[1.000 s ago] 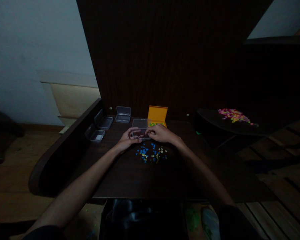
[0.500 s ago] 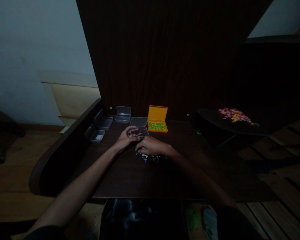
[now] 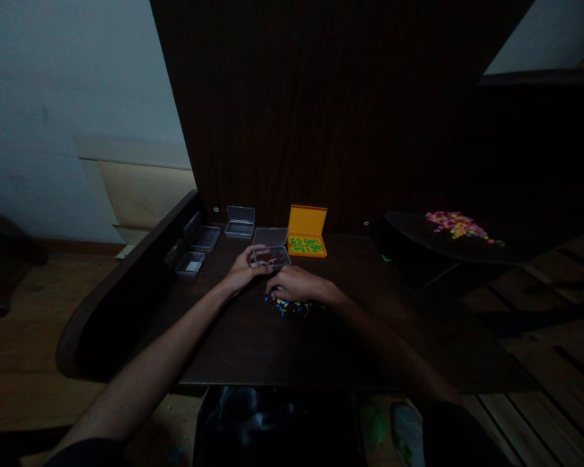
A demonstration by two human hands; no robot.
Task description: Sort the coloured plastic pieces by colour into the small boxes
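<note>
A clear plastic box with its lid raised is gripped along its left side by my left hand. Just right of it, my right hand is curled over a small pile of tiny coloured pieces, blue, yellow and white among them. The fingertips of that hand point down at the pile's left end; whether a piece is pinched there is too small and dark to tell. Behind the hands stands an open orange box with green pieces in its base.
Open clear boxes stand at the table's left: one at the back, one by the side panel, and a smaller one with something white inside. A heap of pink and yellow pieces lies on a dark surface at right. A tall dark panel rises behind.
My right hand has shifted very slightly to the right over the pile. My left hand and the clear box stay nearly in place.
</note>
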